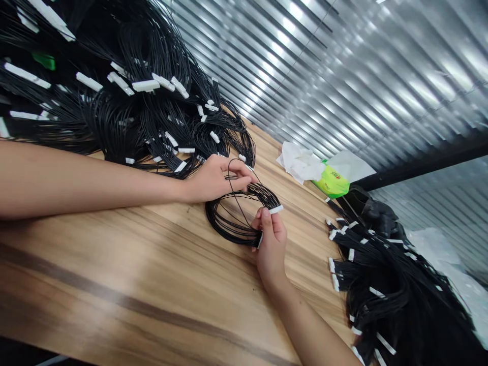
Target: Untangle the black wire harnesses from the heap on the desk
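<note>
A coil of thin black wire (224,230) with white connectors at its ends lies in front of me, its near side slightly raised off the table. My right hand (272,244) grips the coil's right side, thumb on top beside a white connector (276,209). A second white end shows below its fingers. At the coil's far left side is my left hand (224,175), thumb and forefinger close together on the wire. One loose strand (237,198) loops up over its fingers and runs down to my right hand. The undersides of both hands are hidden.
Many black wire bundles (160,117) with white connectors are heaped at the back left. More bundles (385,274) lie at the right. A green tissue pack (332,179) and white paper (301,161) lie by a corrugated metal wall (305,66). The table (171,284) is wood-grained.
</note>
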Available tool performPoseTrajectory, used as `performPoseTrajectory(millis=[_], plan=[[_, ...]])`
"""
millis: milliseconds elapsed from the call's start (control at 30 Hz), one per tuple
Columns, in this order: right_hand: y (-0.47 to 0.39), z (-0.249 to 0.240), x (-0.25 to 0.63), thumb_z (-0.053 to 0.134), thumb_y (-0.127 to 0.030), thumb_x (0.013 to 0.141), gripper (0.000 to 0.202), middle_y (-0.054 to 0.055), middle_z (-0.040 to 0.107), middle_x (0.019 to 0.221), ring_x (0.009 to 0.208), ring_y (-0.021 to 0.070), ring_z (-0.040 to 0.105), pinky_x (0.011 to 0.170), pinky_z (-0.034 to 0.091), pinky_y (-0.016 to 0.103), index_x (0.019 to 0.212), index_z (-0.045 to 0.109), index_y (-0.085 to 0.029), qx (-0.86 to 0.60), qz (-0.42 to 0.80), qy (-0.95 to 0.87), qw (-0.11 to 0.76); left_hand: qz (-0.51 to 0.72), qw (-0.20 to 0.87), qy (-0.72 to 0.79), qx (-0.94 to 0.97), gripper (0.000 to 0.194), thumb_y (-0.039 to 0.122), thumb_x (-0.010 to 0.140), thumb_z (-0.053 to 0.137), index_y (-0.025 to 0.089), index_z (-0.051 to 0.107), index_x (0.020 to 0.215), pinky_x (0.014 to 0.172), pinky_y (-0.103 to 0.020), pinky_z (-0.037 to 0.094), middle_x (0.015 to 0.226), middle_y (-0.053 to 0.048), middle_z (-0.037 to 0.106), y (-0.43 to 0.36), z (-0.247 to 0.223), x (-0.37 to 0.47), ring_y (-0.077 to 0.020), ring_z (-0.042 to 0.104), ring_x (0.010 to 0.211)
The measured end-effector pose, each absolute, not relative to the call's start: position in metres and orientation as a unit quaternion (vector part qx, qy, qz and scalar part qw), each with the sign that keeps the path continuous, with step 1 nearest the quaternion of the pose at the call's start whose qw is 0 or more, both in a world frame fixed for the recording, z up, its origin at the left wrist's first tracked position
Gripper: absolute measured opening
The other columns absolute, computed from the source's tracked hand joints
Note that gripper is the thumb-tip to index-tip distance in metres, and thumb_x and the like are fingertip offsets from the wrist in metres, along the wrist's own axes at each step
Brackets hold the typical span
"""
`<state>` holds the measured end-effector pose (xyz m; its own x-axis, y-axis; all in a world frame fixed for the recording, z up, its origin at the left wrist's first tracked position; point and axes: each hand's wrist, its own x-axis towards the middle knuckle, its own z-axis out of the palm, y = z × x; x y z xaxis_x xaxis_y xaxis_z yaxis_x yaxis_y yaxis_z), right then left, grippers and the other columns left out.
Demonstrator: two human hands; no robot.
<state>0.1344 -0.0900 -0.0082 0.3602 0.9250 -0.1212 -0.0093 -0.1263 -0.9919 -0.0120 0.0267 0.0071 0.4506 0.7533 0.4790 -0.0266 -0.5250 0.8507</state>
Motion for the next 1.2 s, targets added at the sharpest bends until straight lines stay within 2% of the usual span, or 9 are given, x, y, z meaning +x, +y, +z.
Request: performPoseTrajectory(millis=[100, 200, 300, 400, 567, 767, 967, 1100, 1200], plan=[[-0.091, -0.009, 0.135, 0.056, -0.056, 0.083, 0.035, -0.007, 0.041, 0.059, 0.041, 0.0067, 0.035, 0.025, 0.025, 0.015, 0.077, 0.051, -0.022, -0.617, 0.427, -0.365, 0.551, 0.472, 0.456, 0.269, 0.705, 0.015, 0.018, 0.078, 0.057, 0.013, 0.059, 0.064, 0.061, -0.021, 0.044, 0.058, 0.002, 0.060, 0.027, 0.009, -0.011, -0.0090, 0.056, 0.060], [-0.092, -0.009, 0.135, 0.056, -0.055, 0.083, 0.035, -0.007, 0.043, 0.060, 0.041, 0.0065, 0.036, 0.025, 0.024, 0.014, 0.078, 0.052, -0.021, -0.617, 0.426, -0.360, 0.555, 0.477, 0.439, 0.291, 0.704, 0.031, 0.029, 0.085, 0.054, 0.014, 0.053, 0.058, 0.058, -0.021, 0.039, 0.054, 0.004, 0.051, 0.032, 0.007, -0.010, -0.0075, 0.048, 0.056], [-0.092, -0.009, 0.135, 0.056, -0.055, 0.083, 0.035, -0.007, 0.043, 0.059, 0.041, 0.0065, 0.036, 0.025, 0.025, 0.014, 0.076, 0.051, -0.021, -0.616, 0.428, -0.363, 0.552, 0.438, 0.419, 0.291, 0.741, 0.033, 0.042, 0.086, 0.057, 0.014, 0.065, 0.071, 0.066, -0.023, 0.041, 0.069, 0.001, 0.061, 0.037, 0.003, -0.009, -0.0105, 0.054, 0.068], [-0.092, -0.008, 0.135, 0.057, -0.056, 0.083, 0.035, -0.008, 0.041, 0.057, 0.040, 0.0064, 0.034, 0.025, 0.026, 0.015, 0.076, 0.051, -0.022, -0.611, 0.439, -0.367, 0.547, 0.412, 0.393, 0.264, 0.779, 0.030, 0.044, 0.086, 0.058, 0.016, 0.070, 0.086, 0.077, -0.024, 0.043, 0.084, -0.002, 0.067, 0.037, 0.000, -0.008, -0.0132, 0.058, 0.081], [-0.092, -0.008, 0.136, 0.057, -0.056, 0.082, 0.036, -0.008, 0.041, 0.056, 0.039, 0.0063, 0.034, 0.025, 0.028, 0.015, 0.076, 0.052, -0.022, -0.597, 0.467, -0.386, 0.526, 0.433, 0.382, 0.210, 0.789, 0.025, 0.038, 0.089, 0.056, 0.017, 0.070, 0.087, 0.086, -0.025, 0.043, 0.090, -0.004, 0.068, 0.037, 0.000, -0.008, -0.0136, 0.059, 0.090], [-0.093, -0.007, 0.138, 0.058, -0.058, 0.081, 0.037, -0.008, 0.040, 0.054, 0.036, 0.0056, 0.032, 0.024, 0.025, 0.015, 0.076, 0.054, -0.021, -0.585, 0.487, -0.388, 0.520, 0.361, 0.511, 0.194, 0.756, 0.026, 0.038, 0.086, 0.061, 0.015, 0.072, 0.088, 0.076, -0.023, 0.048, 0.086, -0.003, 0.070, 0.039, 0.002, -0.005, -0.0128, 0.061, 0.082], [-0.094, -0.007, 0.138, 0.059, -0.057, 0.081, 0.037, -0.009, 0.040, 0.053, 0.035, 0.0049, 0.031, 0.024, 0.023, 0.014, 0.077, 0.056, -0.020, -0.564, 0.513, -0.399, 0.510, 0.315, 0.641, 0.109, 0.691, 0.030, 0.043, 0.084, 0.063, 0.015, 0.074, 0.085, 0.091, -0.027, 0.049, 0.094, -0.006, 0.070, 0.036, 0.004, -0.004, -0.0156, 0.064, 0.093], [-0.094, -0.005, 0.137, 0.059, -0.058, 0.080, 0.038, -0.008, 0.040, 0.053, 0.035, 0.0047, 0.028, 0.025, 0.022, 0.014, 0.077, 0.057, -0.020, -0.566, 0.517, -0.399, 0.503, 0.278, 0.621, 0.063, 0.731, 0.026, 0.040, 0.086, 0.062, 0.017, 0.075, 0.086, 0.090, -0.024, 0.048, 0.099, -0.006, 0.067, 0.038, 0.006, -0.006, -0.0139, 0.063, 0.094], [-0.094, -0.005, 0.137, 0.059, -0.058, 0.080, 0.038, -0.008, 0.040, 0.053, 0.036, 0.0050, 0.028, 0.025, 0.021, 0.014, 0.077, 0.057, -0.021, -0.574, 0.514, -0.395, 0.501, 0.299, 0.569, 0.080, 0.762, 0.024, 0.036, 0.087, 0.061, 0.017, 0.074, 0.089, 0.089, -0.024, 0.047, 0.100, -0.007, 0.066, 0.039, 0.007, -0.007, -0.0140, 0.061, 0.094]])
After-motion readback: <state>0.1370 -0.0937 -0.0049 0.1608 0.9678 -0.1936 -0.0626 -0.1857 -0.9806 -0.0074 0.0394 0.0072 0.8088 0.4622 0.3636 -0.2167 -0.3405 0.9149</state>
